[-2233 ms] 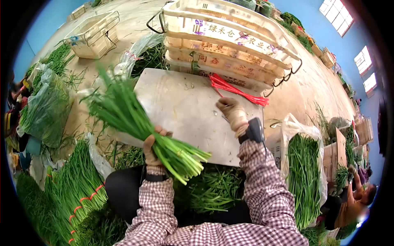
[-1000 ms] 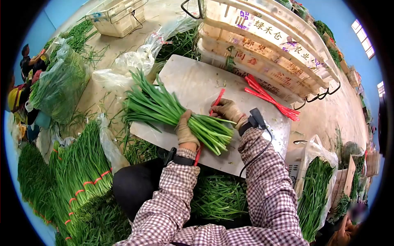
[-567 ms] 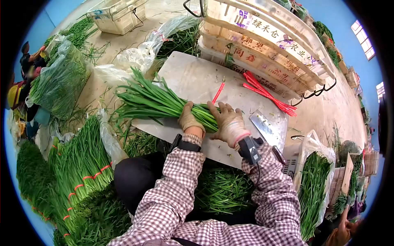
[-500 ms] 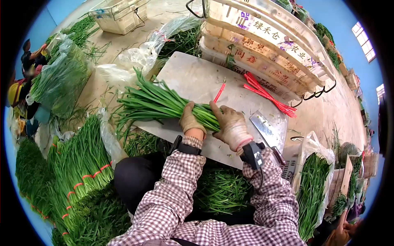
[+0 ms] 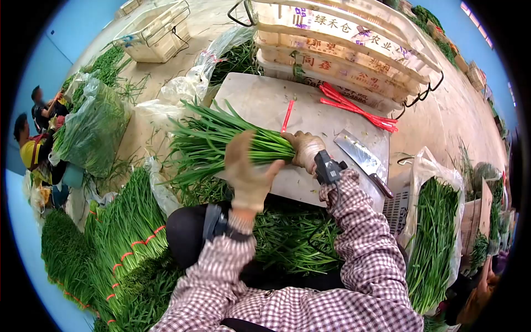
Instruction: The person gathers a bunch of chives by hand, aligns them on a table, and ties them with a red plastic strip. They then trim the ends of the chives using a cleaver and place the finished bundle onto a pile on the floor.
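Note:
A bunch of green garlic chives (image 5: 213, 135) lies across a pale board (image 5: 257, 91), leaves spread to the left. My gloved right hand (image 5: 307, 150) is closed around the stem end at the bunch's right. A red tie strip (image 5: 287, 116) sticks up from beside the stems, near my right fingers. My gloved left hand (image 5: 246, 174), blurred by motion, is raised in front of the bunch with its thumb held apart; nothing shows in it. To the right on the board lies a cleaver (image 5: 359, 155) with a dark handle. More red strips (image 5: 357, 108) lie behind it.
Stacked white crates (image 5: 332, 50) stand behind the board. Tied chive bunches (image 5: 127, 238) are piled at the left, and loose chives (image 5: 298, 243) lie below the board. A plastic-lined container (image 5: 412, 216) of greens stands right. Other people (image 5: 36, 144) are at far left.
My left hand has come off the bunch and moved left and toward me, its fingers opening. My right hand has stayed at the stem end. The camera view has shifted slightly.

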{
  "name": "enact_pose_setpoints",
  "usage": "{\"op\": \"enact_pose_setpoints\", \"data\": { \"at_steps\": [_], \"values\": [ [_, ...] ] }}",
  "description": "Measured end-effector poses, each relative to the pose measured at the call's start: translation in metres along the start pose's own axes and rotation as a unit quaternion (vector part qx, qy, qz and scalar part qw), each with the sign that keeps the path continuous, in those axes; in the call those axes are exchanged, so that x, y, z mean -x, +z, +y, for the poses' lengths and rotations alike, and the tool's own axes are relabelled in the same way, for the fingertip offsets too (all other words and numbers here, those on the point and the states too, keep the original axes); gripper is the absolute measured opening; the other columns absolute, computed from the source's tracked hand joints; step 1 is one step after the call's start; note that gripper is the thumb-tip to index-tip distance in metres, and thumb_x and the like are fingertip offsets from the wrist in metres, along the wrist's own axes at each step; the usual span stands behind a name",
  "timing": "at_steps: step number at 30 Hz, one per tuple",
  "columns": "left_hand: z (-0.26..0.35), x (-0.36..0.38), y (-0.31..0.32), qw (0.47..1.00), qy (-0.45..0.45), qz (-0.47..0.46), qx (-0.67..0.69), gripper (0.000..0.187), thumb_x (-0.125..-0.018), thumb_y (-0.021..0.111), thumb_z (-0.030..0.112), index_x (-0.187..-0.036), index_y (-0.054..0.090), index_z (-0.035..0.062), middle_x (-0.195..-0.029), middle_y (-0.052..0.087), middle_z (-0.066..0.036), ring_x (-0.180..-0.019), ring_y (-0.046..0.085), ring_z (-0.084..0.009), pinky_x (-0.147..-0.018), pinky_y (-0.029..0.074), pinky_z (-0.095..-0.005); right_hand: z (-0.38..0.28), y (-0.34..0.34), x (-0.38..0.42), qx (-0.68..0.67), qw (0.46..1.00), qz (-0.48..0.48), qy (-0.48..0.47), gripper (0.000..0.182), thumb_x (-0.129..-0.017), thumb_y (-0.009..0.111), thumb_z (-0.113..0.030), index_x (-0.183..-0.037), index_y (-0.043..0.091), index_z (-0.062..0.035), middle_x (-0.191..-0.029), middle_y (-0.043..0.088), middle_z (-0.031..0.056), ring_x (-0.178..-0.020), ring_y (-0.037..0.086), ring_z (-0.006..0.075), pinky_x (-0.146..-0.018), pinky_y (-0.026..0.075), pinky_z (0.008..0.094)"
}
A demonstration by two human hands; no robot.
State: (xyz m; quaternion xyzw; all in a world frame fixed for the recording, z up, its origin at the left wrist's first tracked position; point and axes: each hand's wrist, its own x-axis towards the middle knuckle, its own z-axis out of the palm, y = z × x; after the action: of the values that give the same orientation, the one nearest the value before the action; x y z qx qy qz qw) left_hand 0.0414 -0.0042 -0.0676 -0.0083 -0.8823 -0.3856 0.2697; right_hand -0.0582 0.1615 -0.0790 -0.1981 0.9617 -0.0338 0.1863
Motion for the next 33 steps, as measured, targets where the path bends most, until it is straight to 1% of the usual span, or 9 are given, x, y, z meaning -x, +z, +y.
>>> {"op": "enact_pose_setpoints", "data": {
  "at_steps": [1, 4, 8, 11, 14, 17, 29, 30, 33],
  "values": [
    [0.003, -0.02, -0.003, 0.968, 0.14, -0.106, -0.181, 0.097, -0.07, 0.085, 0.036, -0.147, 0.032, 0.0083, -0.15, 0.037, -0.01, -0.14, 0.034, -0.0282, -0.12, 0.017, -0.0488, -0.002, -0.003, 0.003, -0.001, 1.0, -0.001, 0.002, 0.068, -0.077, 0.073, -0.026, -0.139, 0.045, -0.0257, -0.123, 0.06, 0.013, -0.113, 0.061, 0.0307, -0.091, 0.052, 0.0399],
    [-0.037, -0.053, 0.043, 0.851, 0.188, -0.378, -0.313, 0.104, -0.066, 0.085, 0.042, -0.149, 0.031, 0.0115, -0.155, 0.033, -0.01, -0.145, 0.027, -0.0273, -0.121, 0.012, -0.05, -0.002, 0.002, 0.003, 0.017, 1.0, 0.002, 0.003, 0.071, -0.077, 0.074, -0.032, -0.14, 0.043, -0.0214, -0.125, 0.06, 0.0141, -0.114, 0.061, 0.0306, -0.091, 0.052, 0.0402],
    [-0.062, -0.075, 0.06, 0.79, 0.208, -0.479, -0.32, 0.11, -0.067, 0.081, 0.049, -0.153, 0.024, 0.0102, -0.155, 0.033, -0.013, -0.145, 0.026, -0.0299, -0.12, 0.016, -0.0483, 0.028, 0.002, 0.027, -0.153, 0.978, 0.141, -0.022, 0.08, -0.073, 0.081, -0.033, -0.142, 0.045, -0.0161, -0.126, 0.059, 0.0155, -0.117, 0.059, 0.0313, -0.097, 0.05, 0.0388],
    [-0.06, -0.072, 0.061, 0.794, 0.187, -0.481, -0.322, 0.107, -0.068, 0.082, 0.048, -0.153, 0.025, 0.0151, -0.157, 0.032, -0.008, -0.147, 0.024, -0.0258, -0.12, 0.016, -0.0468, 0.047, 0.016, 0.045, -0.304, 0.882, 0.354, 0.059, 0.033, -0.081, 0.077, -0.025, -0.11, 0.069, -0.0117, -0.112, 0.066, 0.0126, -0.103, 0.064, 0.0303, -0.091, 0.051, 0.0399],
    [-0.062, -0.075, 0.062, 0.788, 0.199, -0.483, -0.327, 0.107, -0.068, 0.081, 0.049, -0.152, 0.026, 0.0138, -0.156, 0.033, -0.009, -0.145, 0.028, -0.0257, -0.119, 0.018, -0.0461, 0.02, 0.012, 0.072, -0.261, 0.912, 0.309, 0.068, 0.013, -0.084, 0.069, -0.026, -0.093, 0.072, -0.0162, -0.099, 0.068, 0.0102, -0.093, 0.065, 0.0305, -0.083, 0.051, 0.0425],
    [-0.061, -0.075, 0.061, 0.791, 0.201, -0.484, -0.317, 0.104, -0.069, 0.081, 0.045, -0.152, 0.027, 0.0127, -0.154, 0.035, -0.009, -0.143, 0.031, -0.025, -0.117, 0.021, -0.0449, -0.006, 0.021, 0.057, -0.097, 0.965, 0.244, 0.018, 0.018, -0.085, 0.063, -0.031, -0.089, 0.071, -0.0147, -0.088, 0.068, 0.0116, -0.08, 0.065, 0.0338, -0.073, 0.051, 0.0443],
    [-0.067, -0.073, 0.056, 0.794, 0.236, -0.471, -0.302, 0.094, -0.074, 0.074, 0.027, -0.152, 0.026, 0.0097, -0.153, 0.035, -0.011, -0.141, 0.033, -0.0252, -0.114, 0.024, -0.0416, -0.041, 0.029, 0.0, -0.03, 0.974, 0.111, 0.194, 0.03, -0.088, 0.063, -0.035, -0.091, 0.073, -0.0071, -0.089, 0.072, 0.0154, -0.083, 0.071, 0.0337, -0.066, 0.054, 0.0451],
    [-0.071, -0.071, 0.059, 0.8, 0.24, -0.462, -0.297, 0.092, -0.074, 0.074, 0.027, -0.152, 0.026, 0.01, -0.153, 0.035, -0.011, -0.141, 0.034, -0.025, -0.113, 0.025, -0.0417, -0.036, 0.033, -0.004, -0.008, 0.977, 0.081, 0.195, 0.022, -0.088, 0.064, -0.026, -0.088, 0.072, -0.0061, -0.079, 0.072, 0.0096, -0.07, 0.07, 0.0249, -0.061, 0.053, 0.0418],
    [-0.084, -0.069, 0.069, 0.814, 0.254, -0.434, -0.291, 0.087, -0.077, 0.072, 0.027, -0.151, 0.029, 0.0108, -0.152, 0.037, -0.011, -0.139, 0.036, -0.0246, -0.111, 0.027, -0.0414, -0.018, 0.043, 0.02, -0.429, 0.867, 0.238, 0.094, 0.015, -0.088, 0.063, -0.018, -0.083, 0.07, -0.0053, -0.068, 0.064, 0.0016, -0.06, 0.058, 0.012, -0.055, 0.047, 0.0318]
  ]
}}
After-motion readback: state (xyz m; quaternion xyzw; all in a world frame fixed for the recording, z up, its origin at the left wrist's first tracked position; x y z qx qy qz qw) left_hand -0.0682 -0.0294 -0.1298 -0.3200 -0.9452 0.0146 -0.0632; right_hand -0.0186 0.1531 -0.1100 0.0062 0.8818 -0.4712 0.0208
